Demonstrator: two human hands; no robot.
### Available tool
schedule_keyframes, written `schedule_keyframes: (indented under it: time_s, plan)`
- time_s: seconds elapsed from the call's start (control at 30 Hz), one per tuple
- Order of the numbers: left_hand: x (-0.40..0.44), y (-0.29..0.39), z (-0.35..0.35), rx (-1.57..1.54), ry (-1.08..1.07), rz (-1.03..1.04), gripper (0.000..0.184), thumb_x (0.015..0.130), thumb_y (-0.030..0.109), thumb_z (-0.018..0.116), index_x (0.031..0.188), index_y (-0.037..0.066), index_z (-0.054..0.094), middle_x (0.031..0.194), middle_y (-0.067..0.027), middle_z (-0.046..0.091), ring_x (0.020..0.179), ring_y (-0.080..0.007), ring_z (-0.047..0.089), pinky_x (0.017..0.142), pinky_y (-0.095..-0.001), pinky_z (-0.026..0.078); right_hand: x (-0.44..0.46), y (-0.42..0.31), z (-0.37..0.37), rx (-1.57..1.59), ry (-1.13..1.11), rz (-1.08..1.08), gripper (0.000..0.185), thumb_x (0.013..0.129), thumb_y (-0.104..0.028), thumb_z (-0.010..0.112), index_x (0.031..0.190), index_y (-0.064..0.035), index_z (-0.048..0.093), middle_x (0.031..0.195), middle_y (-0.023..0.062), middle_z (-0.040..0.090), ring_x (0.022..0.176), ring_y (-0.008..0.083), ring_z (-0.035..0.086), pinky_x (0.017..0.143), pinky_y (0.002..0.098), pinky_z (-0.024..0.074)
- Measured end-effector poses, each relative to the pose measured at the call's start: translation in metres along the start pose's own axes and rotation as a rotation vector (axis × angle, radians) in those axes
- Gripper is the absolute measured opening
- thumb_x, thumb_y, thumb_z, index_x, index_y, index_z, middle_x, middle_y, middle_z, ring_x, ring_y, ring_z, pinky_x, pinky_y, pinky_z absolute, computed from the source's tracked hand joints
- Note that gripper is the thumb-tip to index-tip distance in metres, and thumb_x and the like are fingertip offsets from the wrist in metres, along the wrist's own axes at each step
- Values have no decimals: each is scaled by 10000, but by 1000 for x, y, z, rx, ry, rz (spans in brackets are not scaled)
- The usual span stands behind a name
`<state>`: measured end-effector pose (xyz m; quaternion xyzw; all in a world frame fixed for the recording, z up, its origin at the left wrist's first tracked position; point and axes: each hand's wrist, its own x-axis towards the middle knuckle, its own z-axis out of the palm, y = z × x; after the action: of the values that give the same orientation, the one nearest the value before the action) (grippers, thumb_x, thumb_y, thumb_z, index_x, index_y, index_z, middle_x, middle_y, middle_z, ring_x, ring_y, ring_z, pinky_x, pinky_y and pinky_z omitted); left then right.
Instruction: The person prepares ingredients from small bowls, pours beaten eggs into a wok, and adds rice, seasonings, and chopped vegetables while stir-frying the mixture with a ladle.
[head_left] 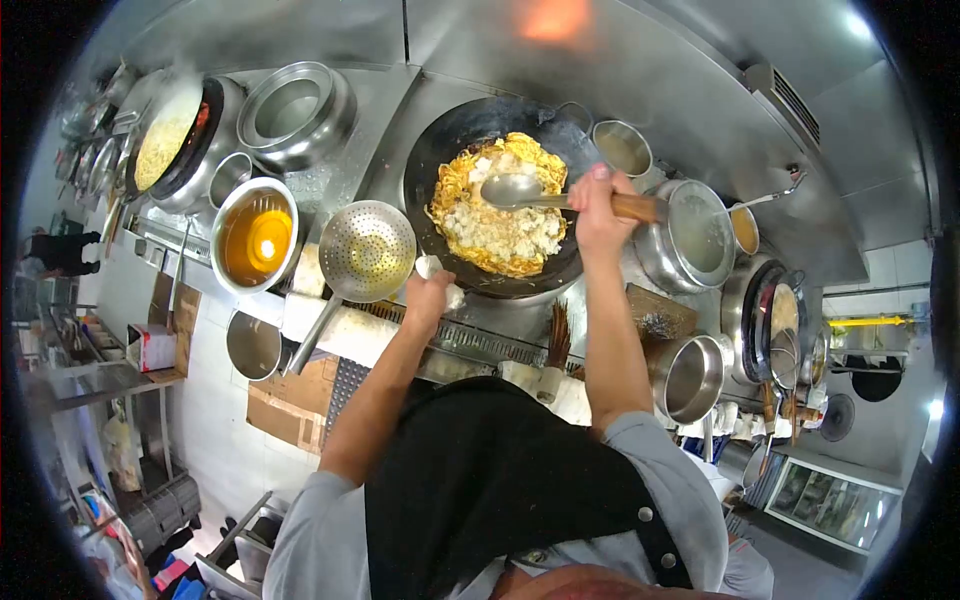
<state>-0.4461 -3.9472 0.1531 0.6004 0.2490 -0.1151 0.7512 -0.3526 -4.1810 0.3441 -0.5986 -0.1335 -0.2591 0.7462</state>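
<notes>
A black wok [420,190] holds yellow egg-like food [535,150] with white rice [520,240] on top. My right hand [605,215] is closed round the wooden handle of a metal ladle [512,191], whose bowl is over the food. At the wok's near left edge, my left hand [430,295] grips a white cloth [430,267]. A perforated strainer [367,250] lies just left of that hand, its handle pointing toward me. Farther left is a bowl of orange-brown liquid [240,230].
Metal pots stand at the back left [290,110] and to the right [690,235]. An empty-looking saucepan [690,380] and a bristle brush [558,340] are near the front edge. A second wok with noodles [165,150] is at far left.
</notes>
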Motion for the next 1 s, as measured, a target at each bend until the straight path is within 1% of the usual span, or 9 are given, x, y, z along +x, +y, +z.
schedule_keyframes:
  time_s: [0.03,0.17,0.27,0.33,0.5,0.53,0.6,0.77,1.0]
  plan:
    - [-10,15,4,-2,-7,10,261,832,68,634,1075,-25,613,929,-94,657,786,-198,631,701,-349,504,7,-10,13,-43,-51,33,227,1028,-85,545,810,-39,501,621,25,462,540,118,445,507,312,402]
    - [-30,49,5,0,-39,21,289,847,119,667,1089,-31,620,933,-114,661,780,-225,642,681,-384,500,18,-79,41,-107,-2,-46,326,1031,-108,564,729,-69,450,620,32,482,519,129,463,512,314,417]
    - [-28,48,-1,-26,-113,-52,319,855,167,691,1092,-33,616,937,-135,657,787,-241,647,671,-405,497,5,-18,39,-159,174,-217,322,1031,-122,572,733,-67,461,616,40,494,525,130,480,500,317,416]
    - [-51,80,2,32,-63,-176,309,850,157,692,1076,-46,633,934,-148,665,780,-247,654,665,-404,502,-8,-22,66,-227,78,-45,376,1030,-143,578,680,-72,457,557,22,485,495,129,488,489,312,413]
    - [-1,22,-5,-37,-176,-114,294,839,174,687,1007,-66,664,926,-173,680,720,-269,647,643,-393,508,-70,-57,104,-492,74,-103,420,1017,-184,604,635,-56,485,532,45,532,441,126,479,446,304,374]
    - [-34,47,-3,76,90,-143,295,839,180,670,1016,-55,657,913,-166,679,726,-245,647,656,-369,508,-65,-62,103,-516,102,-116,420,1017,-184,604,635,-56,485,532,45,532,441,126,479,446,304,374]
    - [-64,34,-49,-133,-156,-59,337,857,194,637,1115,-21,616,956,-157,676,827,-227,670,736,-360,536,-12,-74,95,-430,274,10,433,996,-233,639,624,-53,510,539,4,513,484,108,490,477,305,383]
    - [-126,37,-87,-182,-86,-112,268,878,101,596,1117,-19,609,1003,-131,662,840,-234,663,704,-364,547,32,-191,84,-94,373,76,379,978,-283,690,703,-54,565,565,48,542,447,172,518,466,352,466]
    - [-16,11,-46,-25,-292,-44,258,843,63,641,1090,-7,617,894,-124,661,713,-245,650,591,-385,539,2,-70,92,-189,236,40,343,999,-291,666,760,-78,542,520,22,491,434,151,495,435,314,414]
